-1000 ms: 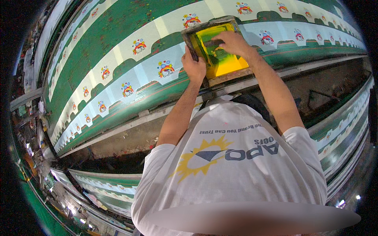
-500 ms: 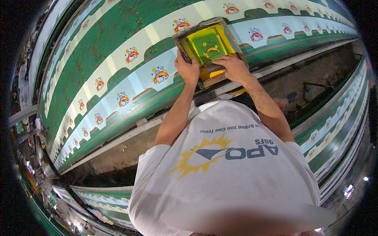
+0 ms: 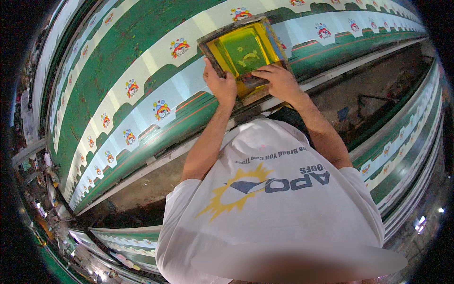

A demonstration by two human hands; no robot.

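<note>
A screen-printing frame (image 3: 211, 50) with dark, stained wooden sides and a yellow-green mesh lies over the light blue fabric strip (image 3: 142, 124) near the table's front edge. A small pale flower-and-arc motif shows in the mesh. My left hand (image 3: 222, 87) grips the frame's near left side, its thumb toward the inner edge. My right hand (image 3: 280, 83) reaches over the near right part of the frame, fingers bent together above the mesh. A dark bar-like shape shows by those fingers, but what they hold is hidden. Whether the frame touches the fabric I cannot tell.
Cream and blue scalloped strips with rainbow cartoon prints (image 3: 179, 48) run along the long green table (image 3: 101, 78). A pale rail (image 3: 156, 176) borders its near edge. Another table with printed strips (image 3: 385, 173) stands behind me at the right.
The frame and both hands have moved left along the table. A print at the frame's right edge now peeks out, and the nearest blue-strip print on its left is covered.
</note>
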